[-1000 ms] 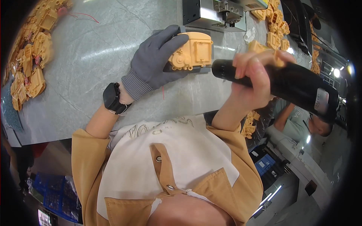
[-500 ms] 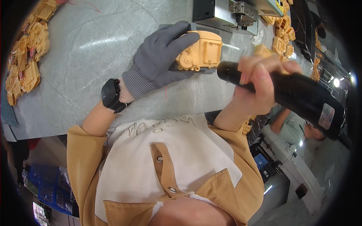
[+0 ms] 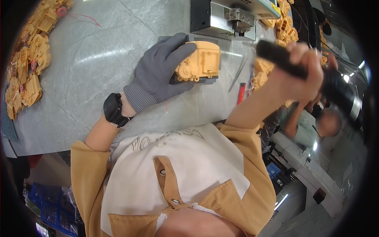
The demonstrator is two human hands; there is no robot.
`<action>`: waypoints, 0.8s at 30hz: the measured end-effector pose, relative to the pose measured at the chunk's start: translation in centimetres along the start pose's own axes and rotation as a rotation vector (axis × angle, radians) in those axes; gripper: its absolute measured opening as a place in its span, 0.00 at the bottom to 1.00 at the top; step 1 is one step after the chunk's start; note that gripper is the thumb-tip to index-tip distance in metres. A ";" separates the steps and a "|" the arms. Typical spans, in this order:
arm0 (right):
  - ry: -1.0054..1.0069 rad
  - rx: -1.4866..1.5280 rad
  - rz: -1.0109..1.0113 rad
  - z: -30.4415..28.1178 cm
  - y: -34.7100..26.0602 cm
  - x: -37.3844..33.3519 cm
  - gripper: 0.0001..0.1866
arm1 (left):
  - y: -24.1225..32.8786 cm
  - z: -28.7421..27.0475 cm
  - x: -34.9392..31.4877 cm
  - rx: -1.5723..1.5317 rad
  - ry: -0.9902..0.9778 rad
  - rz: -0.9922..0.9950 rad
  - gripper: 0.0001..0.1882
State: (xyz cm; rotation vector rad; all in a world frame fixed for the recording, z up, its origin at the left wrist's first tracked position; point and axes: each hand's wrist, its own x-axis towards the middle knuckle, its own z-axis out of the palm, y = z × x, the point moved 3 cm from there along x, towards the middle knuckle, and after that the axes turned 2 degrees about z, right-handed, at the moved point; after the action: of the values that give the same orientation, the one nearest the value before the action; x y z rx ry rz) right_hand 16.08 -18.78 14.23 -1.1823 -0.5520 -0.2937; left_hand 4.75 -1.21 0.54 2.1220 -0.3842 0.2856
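My left hand [image 3: 160, 69], in a grey glove, is wrapped over the left side of a yellow-orange plastic housing [image 3: 208, 59]. The housing rests on a dark block-like fixture [image 3: 213, 80], mostly hidden beneath it. A round moulded boss and a rectangular recess show on its upper face. My bare right hand [image 3: 308, 69] is closed around a black electric screwdriver [image 3: 276, 55], held up to the right and apart from the housing. Motion blurs this tool, and its bit cannot be made out.
More yellow-orange plastic parts [image 3: 33, 59] are heaped at the table's left edge, others [image 3: 286, 25] at the right. A metal machine [image 3: 223, 19] stands behind the housing. Tweezers [image 3: 238, 73] and a red-handled tool [image 3: 241, 93] lie to its right. Another person [image 3: 312, 122] sits further right.
The screwdriver in my right hand has moved from beside the housing up and to the right, uncovering the tweezers and red-handled tool. My left hand keeps its hold on the housing.
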 end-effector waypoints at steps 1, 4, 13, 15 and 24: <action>0.131 -0.201 0.047 -0.6 0.9 1.2 0.17 | 0.2 -0.3 0.2 -0.014 -0.022 0.022 0.41; 0.097 -0.274 -0.098 1.4 2.8 2.1 0.18 | 0.0 -0.4 0.6 -0.031 -0.061 0.076 0.41; -0.111 -0.019 0.044 2.1 -0.7 -3.0 0.25 | -0.2 -0.2 0.5 -0.031 0.004 0.089 0.40; -0.197 0.063 0.085 2.8 -2.0 -4.9 0.27 | -0.2 0.0 0.5 0.003 0.021 0.120 0.39; -0.066 0.001 0.166 5.4 -1.6 -8.2 0.27 | -0.4 0.5 0.5 -0.010 0.040 0.110 0.41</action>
State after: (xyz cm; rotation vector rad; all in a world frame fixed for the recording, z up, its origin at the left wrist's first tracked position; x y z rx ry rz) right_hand 7.11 -14.89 12.40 -1.2323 -0.5077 -0.1131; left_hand 5.38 -1.56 0.14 2.0855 -0.4782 0.3882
